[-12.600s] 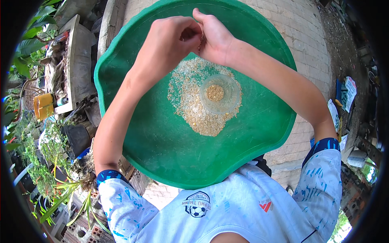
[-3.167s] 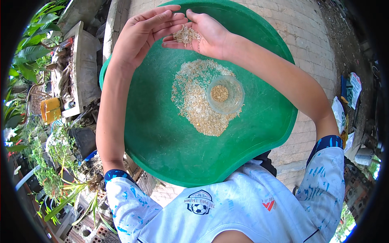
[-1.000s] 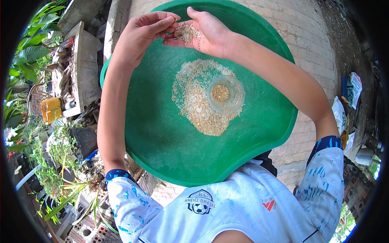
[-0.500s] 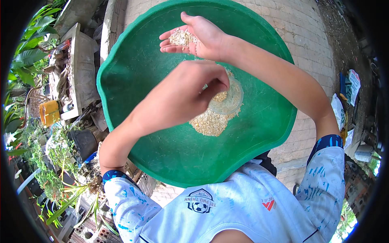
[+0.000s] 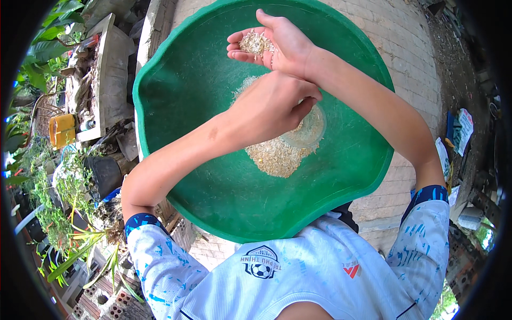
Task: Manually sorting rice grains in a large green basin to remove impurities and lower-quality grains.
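Observation:
Palm up over the far part of a large green basin (image 5: 224, 208), my right hand (image 5: 290, 45) carries a small heap of pale husked-looking grain (image 5: 257, 44) on its fingers. Nearer me, my left hand (image 5: 274, 101) is closed in a pinch, its fingertips turned down; whatever lies between them is hidden. Just below that hand sits a clear round container (image 5: 314, 128), partly covered by it. A pile of straw-coloured grain (image 5: 280, 160) surrounds the container on the basin floor, and some of it is hidden behind my left hand.
The basin's wavy rim reaches close to my shirt. Light paving (image 5: 410, 64) runs along the right. At left stand a concrete planter (image 5: 114, 80), a yellow container (image 5: 62, 131), a black pot (image 5: 104, 173) and leafy plants. Bags (image 5: 463, 130) lie at the far right.
My left hand has moved right and slightly away from me, coming closer to my right wrist. My right hand has shifted a little right, still carrying the grain.

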Demonstrator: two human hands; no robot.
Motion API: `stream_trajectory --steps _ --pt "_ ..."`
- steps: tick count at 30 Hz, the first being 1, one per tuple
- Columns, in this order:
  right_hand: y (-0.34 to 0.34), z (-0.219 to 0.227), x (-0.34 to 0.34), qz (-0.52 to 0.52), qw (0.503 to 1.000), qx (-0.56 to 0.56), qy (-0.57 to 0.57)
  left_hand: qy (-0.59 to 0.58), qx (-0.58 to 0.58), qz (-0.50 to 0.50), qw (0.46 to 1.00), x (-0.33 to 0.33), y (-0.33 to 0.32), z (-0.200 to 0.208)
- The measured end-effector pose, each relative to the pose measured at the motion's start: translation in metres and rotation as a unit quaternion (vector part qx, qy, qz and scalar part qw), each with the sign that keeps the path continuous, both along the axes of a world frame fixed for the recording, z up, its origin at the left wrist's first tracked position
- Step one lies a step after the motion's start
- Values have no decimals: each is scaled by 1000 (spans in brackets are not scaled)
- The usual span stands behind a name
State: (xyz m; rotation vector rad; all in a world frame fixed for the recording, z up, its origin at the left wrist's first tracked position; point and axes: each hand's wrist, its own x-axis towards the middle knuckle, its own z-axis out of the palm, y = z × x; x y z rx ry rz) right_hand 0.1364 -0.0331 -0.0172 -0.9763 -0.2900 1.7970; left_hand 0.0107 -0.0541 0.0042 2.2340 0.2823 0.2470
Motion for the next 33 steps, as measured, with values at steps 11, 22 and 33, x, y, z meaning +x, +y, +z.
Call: stream_trajectory --steps 11,22,33 --pt "28 -1 2 61 981 -49 -176 -92 10 41 995 -6 17 42" --pt "20 -42 7 96 980 153 -83 -229 -8 151 962 -15 50 43" --pt "20 12 -12 -27 999 18 34 -181 -2 273 945 -34 124 14"
